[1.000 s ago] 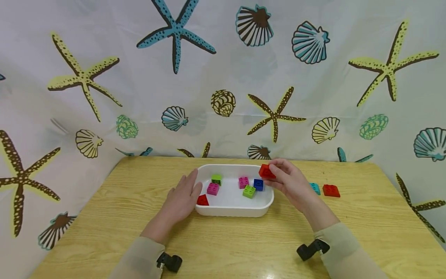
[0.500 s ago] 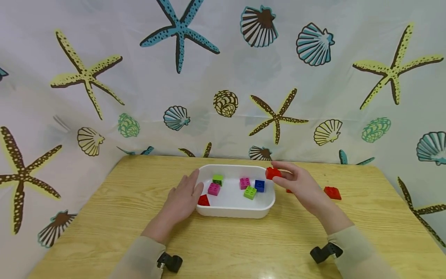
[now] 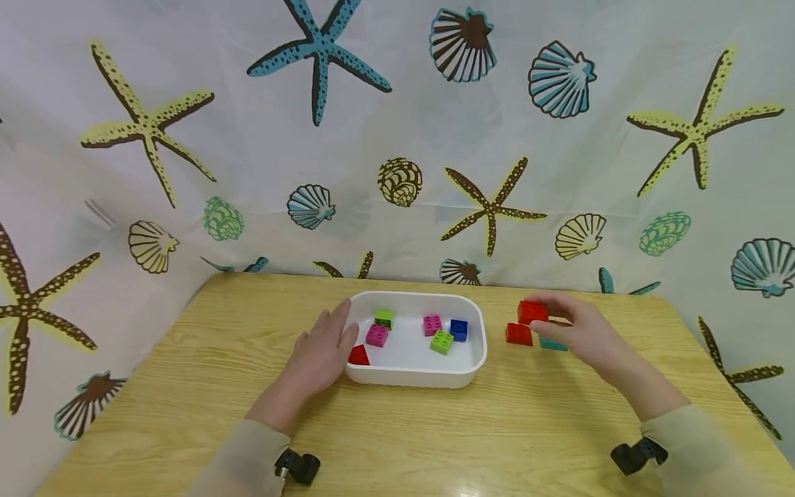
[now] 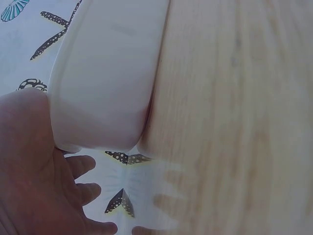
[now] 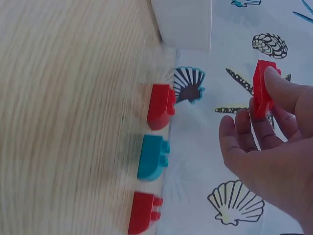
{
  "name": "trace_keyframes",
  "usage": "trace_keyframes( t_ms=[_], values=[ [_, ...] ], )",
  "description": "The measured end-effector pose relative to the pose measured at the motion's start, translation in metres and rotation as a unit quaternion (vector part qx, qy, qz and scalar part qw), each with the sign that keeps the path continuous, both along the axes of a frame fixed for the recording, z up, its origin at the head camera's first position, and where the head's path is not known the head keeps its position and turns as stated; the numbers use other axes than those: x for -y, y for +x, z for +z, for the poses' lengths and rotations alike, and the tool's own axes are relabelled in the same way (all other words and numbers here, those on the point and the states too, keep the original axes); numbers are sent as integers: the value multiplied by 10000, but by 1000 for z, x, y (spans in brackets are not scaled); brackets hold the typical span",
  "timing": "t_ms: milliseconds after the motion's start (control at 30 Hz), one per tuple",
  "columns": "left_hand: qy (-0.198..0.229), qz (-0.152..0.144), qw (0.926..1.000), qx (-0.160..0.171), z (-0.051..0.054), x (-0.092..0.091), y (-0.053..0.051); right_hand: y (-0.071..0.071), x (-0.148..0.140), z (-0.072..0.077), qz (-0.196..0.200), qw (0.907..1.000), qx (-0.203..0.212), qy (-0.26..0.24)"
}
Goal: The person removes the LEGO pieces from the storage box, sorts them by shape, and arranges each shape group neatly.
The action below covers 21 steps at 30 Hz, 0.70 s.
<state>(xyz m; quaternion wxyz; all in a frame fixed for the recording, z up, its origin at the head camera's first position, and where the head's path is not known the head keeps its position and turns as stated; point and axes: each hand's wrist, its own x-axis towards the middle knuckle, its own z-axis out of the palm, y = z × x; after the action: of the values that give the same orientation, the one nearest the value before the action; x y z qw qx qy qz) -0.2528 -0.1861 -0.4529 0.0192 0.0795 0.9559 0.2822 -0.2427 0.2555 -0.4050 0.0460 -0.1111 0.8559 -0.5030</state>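
Note:
My right hand (image 3: 590, 338) pinches a red toy brick (image 3: 531, 311) between thumb and fingers, right of the white tray (image 3: 413, 377). Just below that brick, on the table, sit another red brick (image 3: 519, 334) and a teal brick (image 3: 553, 343), partly behind the hand. In the right wrist view, a further red brick (image 5: 142, 213) lies beyond the teal one; the head view hides it. My left hand (image 3: 318, 353) touches the tray's left end, its fingers extended. Inside the tray are several bricks: red (image 3: 359, 355), pink (image 3: 377, 336), green (image 3: 442, 342) and blue (image 3: 459, 330) among them.
The wooden table (image 3: 397, 442) runs back to a hanging cloth (image 3: 397, 124) printed with starfish and shells, which also encloses both sides. Each forearm carries a small black wrist camera (image 3: 638, 455).
My right hand has carried the red brick from the tray's right rim to above the loose bricks at the right. The left hand stays at the tray's end.

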Motion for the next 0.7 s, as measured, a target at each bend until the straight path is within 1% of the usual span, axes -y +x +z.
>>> trace_keyframes(
  t_ms=[133, 200, 400, 567, 700],
  values=[
    [-9, 30, 10000, -9, 2, 2, 1, 3, -25, 2, -70, 9993, -137, 345],
    [4, 38, 10000, 0, 2, 3, 1, 3, -36, 2, -142, 9978, -240, 605],
    [11, 10, 10000, 4, 2, 3, 0, 1, -69, -3, -363, 9872, -602, 1430],
    [28, -4, 10000, 6, 1, 2, -1, 1, -89, -9, -395, 9824, -720, 1678],
    [48, -5, 10000, 16, 0, 1, -1, 3, -101, -14, -435, 9810, -670, 1771]
  ],
)
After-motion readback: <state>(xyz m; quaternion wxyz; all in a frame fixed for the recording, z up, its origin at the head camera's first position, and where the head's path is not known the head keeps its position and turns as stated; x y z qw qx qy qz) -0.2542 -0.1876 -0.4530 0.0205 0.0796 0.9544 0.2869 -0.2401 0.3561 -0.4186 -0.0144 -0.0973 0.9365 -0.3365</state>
